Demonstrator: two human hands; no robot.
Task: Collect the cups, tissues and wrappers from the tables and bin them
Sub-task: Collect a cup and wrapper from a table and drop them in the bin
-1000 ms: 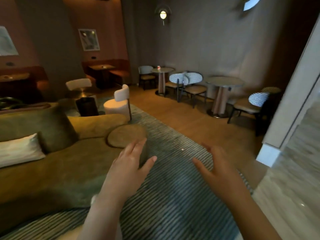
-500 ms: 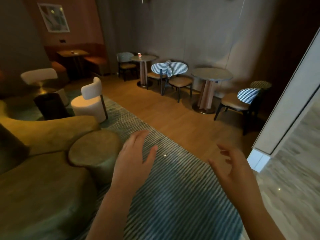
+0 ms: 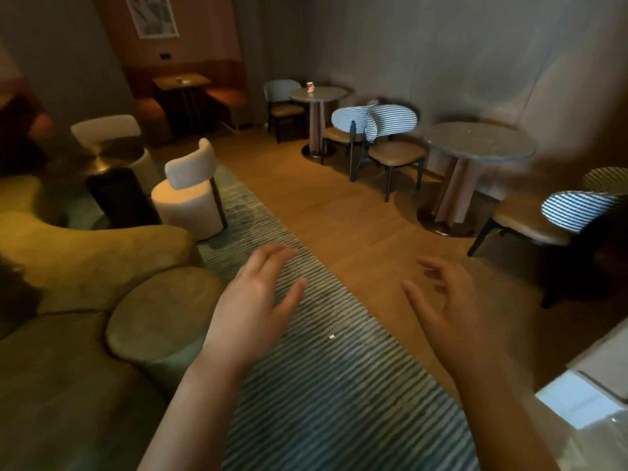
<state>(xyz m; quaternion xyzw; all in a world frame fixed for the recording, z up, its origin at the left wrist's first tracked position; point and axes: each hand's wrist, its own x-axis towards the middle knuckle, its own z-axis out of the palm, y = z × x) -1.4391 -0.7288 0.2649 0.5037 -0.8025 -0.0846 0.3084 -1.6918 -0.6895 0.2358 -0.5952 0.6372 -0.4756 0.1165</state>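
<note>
Both hands are held out low in front, over the striped rug [image 3: 306,402], and nothing is gripped by either. The left hand [image 3: 251,300] is seen palm down, fingers spread wide and loosely straight. The right hand [image 3: 448,307] is seen with fingers curled a little but parted, empty.

A small red-and-white cup [image 3: 309,86] is seen standing upright on the far round table [image 3: 317,94], near the back wall, well apart from both hands. A small pale object [image 3: 179,79] is seen on the dark square table [image 3: 181,81] in the booth at the back; what it is cannot be told. A tiny white scrap [image 3: 332,336] is seen lying on the rug between the two hands, lower down in the view; too small to identify.

The near round table [image 3: 479,141] is seen at right, flanked by striped-back chairs [image 3: 390,120]. A white stool chair [image 3: 190,192] is placed at the rug's left edge, beside a dark side table [image 3: 119,195]. An olive sofa [image 3: 85,253] and a round olive pouf [image 3: 163,314] are seen at left, the pouf just beside the left wrist in the view. Edges of the frame are blurred.
</note>
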